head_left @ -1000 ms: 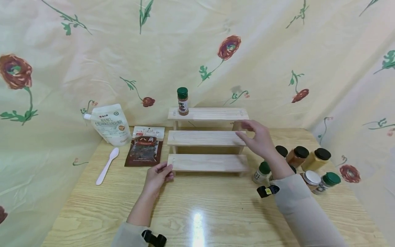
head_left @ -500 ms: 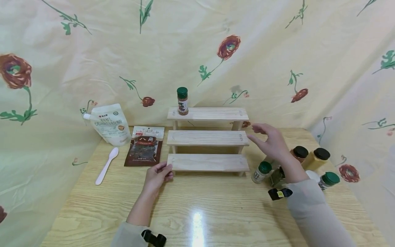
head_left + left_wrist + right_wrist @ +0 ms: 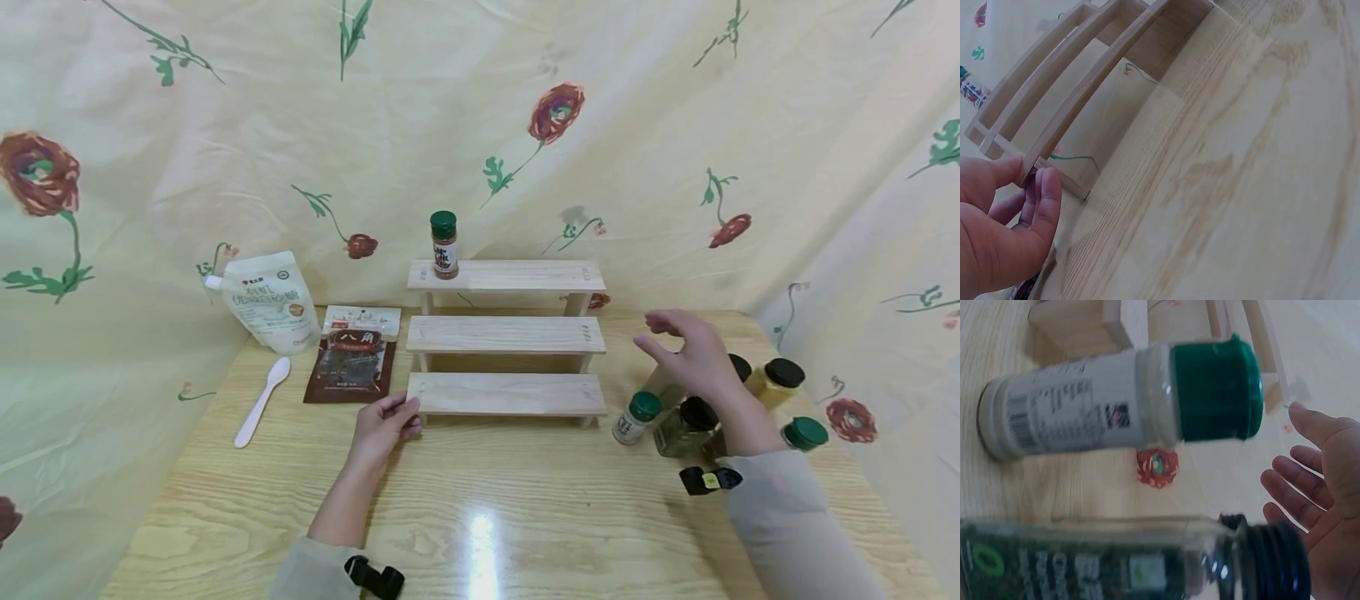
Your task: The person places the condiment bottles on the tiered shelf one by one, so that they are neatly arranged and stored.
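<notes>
A three-step wooden shelf rack (image 3: pixel 506 393) stands in the middle of the table. My left hand (image 3: pixel 380 429) pinches the left end of its lowest board; the left wrist view shows thumb and fingers around that board end (image 3: pixel 1035 165). One green-capped spice bottle (image 3: pixel 444 246) stands at the left of the top step. To the rack's right, my right hand (image 3: pixel 693 354) hovers over the spice containers, fingers apart and holding nothing. Near it are a white-labelled green-capped bottle (image 3: pixel 1085 403) and a black-lidded jar of green herbs (image 3: pixel 1072 569). The right forearm hides some containers.
Left of the rack lie a brown star anise packet (image 3: pixel 352 357) and a white spoon (image 3: pixel 262 402). A white spouted pouch (image 3: pixel 270 304) leans at the back. Far right are a black-lidded yellow jar (image 3: pixel 780 383) and another green-capped bottle (image 3: pixel 805 433). A floral cloth (image 3: pixel 465 125) hangs behind.
My right hand has moved right, away from the rack's right side to above the spice containers. The left hand stays on the lowest board, and the rack has not visibly moved.
</notes>
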The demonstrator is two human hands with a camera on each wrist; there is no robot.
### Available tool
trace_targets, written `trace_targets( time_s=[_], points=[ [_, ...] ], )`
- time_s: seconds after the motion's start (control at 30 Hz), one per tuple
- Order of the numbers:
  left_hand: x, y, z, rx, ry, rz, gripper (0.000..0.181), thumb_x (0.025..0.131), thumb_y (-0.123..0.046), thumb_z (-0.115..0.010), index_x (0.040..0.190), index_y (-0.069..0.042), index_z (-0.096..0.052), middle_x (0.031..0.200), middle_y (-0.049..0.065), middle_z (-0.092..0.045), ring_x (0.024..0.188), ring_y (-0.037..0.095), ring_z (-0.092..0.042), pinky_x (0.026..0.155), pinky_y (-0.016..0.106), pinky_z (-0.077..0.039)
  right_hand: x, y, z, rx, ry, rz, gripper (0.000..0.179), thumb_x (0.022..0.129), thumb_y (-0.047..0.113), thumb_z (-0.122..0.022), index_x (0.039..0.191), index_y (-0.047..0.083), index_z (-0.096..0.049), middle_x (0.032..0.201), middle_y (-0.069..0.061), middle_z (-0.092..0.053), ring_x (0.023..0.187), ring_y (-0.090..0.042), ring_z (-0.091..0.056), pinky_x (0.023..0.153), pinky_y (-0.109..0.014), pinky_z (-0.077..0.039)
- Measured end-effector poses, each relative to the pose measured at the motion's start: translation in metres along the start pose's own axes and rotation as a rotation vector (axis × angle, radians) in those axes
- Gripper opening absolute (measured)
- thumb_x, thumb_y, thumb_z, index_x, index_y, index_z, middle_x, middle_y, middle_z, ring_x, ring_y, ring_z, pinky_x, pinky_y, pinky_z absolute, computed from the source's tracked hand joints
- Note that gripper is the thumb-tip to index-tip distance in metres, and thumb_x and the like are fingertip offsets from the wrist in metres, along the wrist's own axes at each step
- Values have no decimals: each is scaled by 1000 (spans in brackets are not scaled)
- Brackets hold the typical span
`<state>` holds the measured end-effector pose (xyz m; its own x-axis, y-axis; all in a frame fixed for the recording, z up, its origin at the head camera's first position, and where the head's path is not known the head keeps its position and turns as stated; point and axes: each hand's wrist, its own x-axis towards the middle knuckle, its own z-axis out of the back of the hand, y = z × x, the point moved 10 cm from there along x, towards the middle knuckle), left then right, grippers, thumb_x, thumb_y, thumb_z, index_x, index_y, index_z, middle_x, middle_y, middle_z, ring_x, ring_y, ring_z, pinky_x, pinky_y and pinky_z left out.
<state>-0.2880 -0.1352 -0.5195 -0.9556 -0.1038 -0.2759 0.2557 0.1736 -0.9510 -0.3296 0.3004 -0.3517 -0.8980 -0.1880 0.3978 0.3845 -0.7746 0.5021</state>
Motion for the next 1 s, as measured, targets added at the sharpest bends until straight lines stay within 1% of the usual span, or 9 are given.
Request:
trace_targets(
  time_s=[0.17, 0.37, 0.53, 0.83, 0.93, 1.0],
  points=[
    [0, 1, 0, -4, 0, 3, 40, 98, -5, -67, 133, 13, -57, 90, 11, -68, 75, 15, -68, 69, 22, -64, -4, -6, 5, -13, -13, -3, 43, 95, 21, -74, 128, -4, -62, 117, -26, -66, 107, -41, -62, 94, -63, -53],
    [0, 1, 0, -1, -9, 9, 39, 98, -5, -67, 132, 12, -57, 91, 12, -68, 75, 15, -68, 72, 24, -65, -10, -10, 12, -3, -10, -20, 43, 96, 23, -74, 127, -4, -63, 116, -26, -66, 107, -43, -62, 93, -65, -52],
    [0, 0, 0, 3, -6, 2, 38, 98, -5, -67, 131, 13, -58, 90, 11, -68, 74, 15, -68, 70, 23, -64, -14, -13, 16, -9, -8, -23, 42, 96, 23, -73, 127, -4, -63, 116, -26, -67, 106, -42, -62, 92, -65, -51],
    [0, -1, -1, 11, -2, 4, 39, 98, -5, -67, 132, 12, -57, 91, 11, -68, 75, 15, -68, 71, 24, -65, -28, -28, 24, -24, 12, -48, 46, 97, 23, -72, 130, -6, -60, 119, -28, -64, 111, -49, -58, 91, -70, -49],
    [0, -1, 0, 13, -4, 9, 40, 98, -5, -67, 133, 12, -56, 91, 12, -67, 76, 15, -68, 73, 25, -65, -31, -32, 24, -40, 29, -60, 48, 97, 25, -72, 132, -5, -60, 121, -29, -63, 111, -49, -58, 87, -68, -51],
    [0, -1, 0, 15, -8, 10, 41, 98, -6, -67, 134, 12, -56, 92, 12, -67, 76, 15, -68, 74, 26, -65, -33, -34, 24, -53, 41, -64, 48, 97, 26, -72, 132, -4, -60, 122, -29, -63, 110, -47, -58, 83, -61, -54]
  ],
)
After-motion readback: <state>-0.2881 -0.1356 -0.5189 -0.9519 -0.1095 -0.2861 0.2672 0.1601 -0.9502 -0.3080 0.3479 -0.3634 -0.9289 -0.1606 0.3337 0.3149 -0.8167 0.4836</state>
